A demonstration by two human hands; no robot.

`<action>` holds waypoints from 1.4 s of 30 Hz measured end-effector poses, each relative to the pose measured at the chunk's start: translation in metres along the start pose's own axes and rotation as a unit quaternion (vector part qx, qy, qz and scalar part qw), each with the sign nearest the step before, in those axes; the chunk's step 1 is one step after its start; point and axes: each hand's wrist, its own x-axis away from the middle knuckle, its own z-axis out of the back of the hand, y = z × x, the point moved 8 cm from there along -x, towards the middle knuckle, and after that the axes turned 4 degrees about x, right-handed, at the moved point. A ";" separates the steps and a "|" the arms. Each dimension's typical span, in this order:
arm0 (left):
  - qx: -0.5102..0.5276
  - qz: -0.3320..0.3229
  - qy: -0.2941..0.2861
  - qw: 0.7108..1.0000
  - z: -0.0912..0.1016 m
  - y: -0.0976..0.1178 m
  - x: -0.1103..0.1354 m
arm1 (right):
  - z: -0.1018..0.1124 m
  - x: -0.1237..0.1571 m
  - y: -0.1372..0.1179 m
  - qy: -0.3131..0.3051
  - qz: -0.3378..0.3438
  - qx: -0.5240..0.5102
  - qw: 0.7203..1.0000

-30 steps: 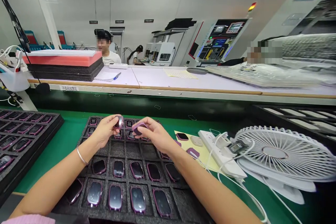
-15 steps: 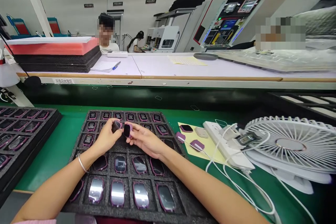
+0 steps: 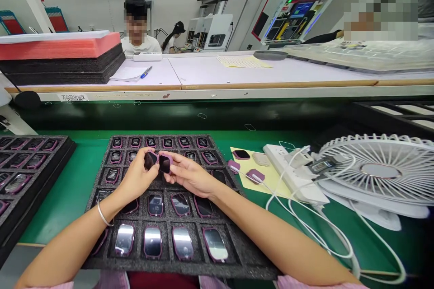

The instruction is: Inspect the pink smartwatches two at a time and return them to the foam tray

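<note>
My left hand [image 3: 140, 174] is closed on a purple-rimmed smartwatch body [image 3: 150, 159] with a dark screen. Beside it my right hand [image 3: 188, 174] grips a second smartwatch body [image 3: 165, 163], also dark-screened. The two watches are held close together, side by side, above the middle of a black foam tray [image 3: 162, 265]. Rows of similar purple watches fill its pockets. Those in the far rows show white text on their screens, while a near-row watch [image 3: 152, 241] reflects light. My hands and forearms hide several pockets.
A second foam tray of watches [image 3: 64, 156] stands at left. To the right are a yellow sheet [image 3: 249, 185] with purple pieces, a white power strip [image 3: 294, 180], loose cables and a white fan [image 3: 379, 171]. A raised shelf [image 3: 210, 70] crosses behind; co-workers are beyond it.
The watch in my right hand has tilted and come nearer the one in my left hand. My view has shifted slightly, so the shelf and background sit higher in the picture.
</note>
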 end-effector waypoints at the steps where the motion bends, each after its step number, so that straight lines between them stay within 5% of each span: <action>1: 0.003 0.000 0.000 1.000 0.000 0.000 0.000 | -0.001 0.000 0.000 -0.005 0.000 0.000 1.000; 42: 0.014 -0.029 0.015 0.999 -0.002 0.014 0.006 | -0.005 0.002 -0.007 -0.047 0.033 -0.010 0.998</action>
